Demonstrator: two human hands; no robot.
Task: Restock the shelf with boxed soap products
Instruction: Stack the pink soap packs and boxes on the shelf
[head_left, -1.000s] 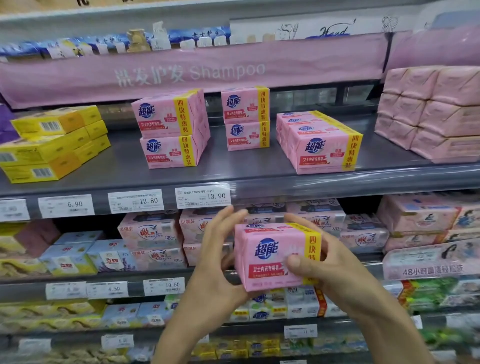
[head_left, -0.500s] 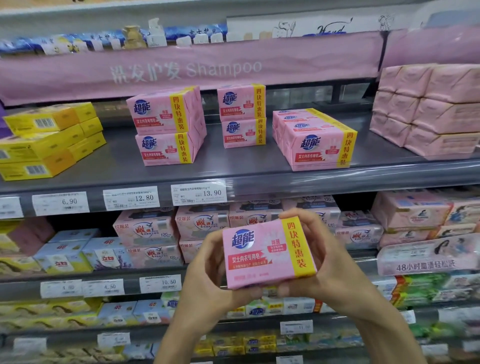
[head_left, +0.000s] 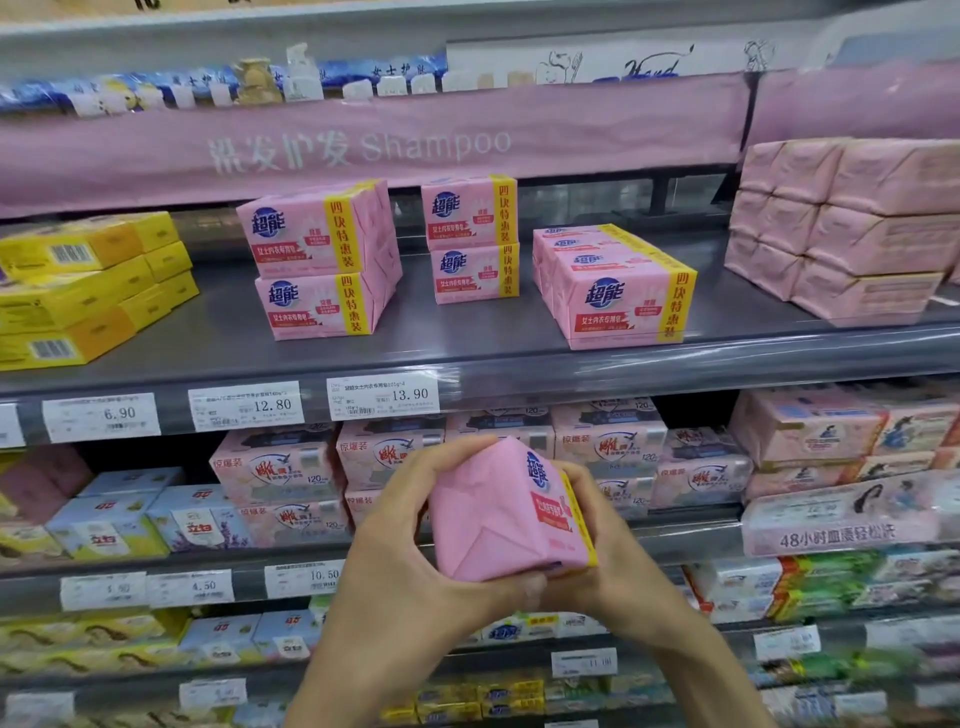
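A pink soap pack (head_left: 498, 525) with a yellow side band is held in front of the lower shelves, its folded plain end turned toward me. My left hand (head_left: 410, 551) grips its left side and underside with curled fingers. My right hand (head_left: 618, 561) wraps its right side from behind. On the grey shelf (head_left: 467, 358) above stand matching pink packs: a tilted stack of two (head_left: 317, 260) on the left, a stack of two (head_left: 470, 239) farther back in the middle, and a single row (head_left: 618, 291) lying flat on the right.
Yellow boxes (head_left: 83, 286) are stacked at the shelf's left end and plain pink wrapped blocks (head_left: 852, 223) at its right. Price tags (head_left: 384, 397) line the shelf edge. Lower shelves hold rows of other soap packs (head_left: 280, 473). A pink "Shampoo" banner (head_left: 363, 145) hangs overhead.
The pack has been rotated in both hands: its printed front faced me before, and now its folded end does. The hands have stayed at about the same height.
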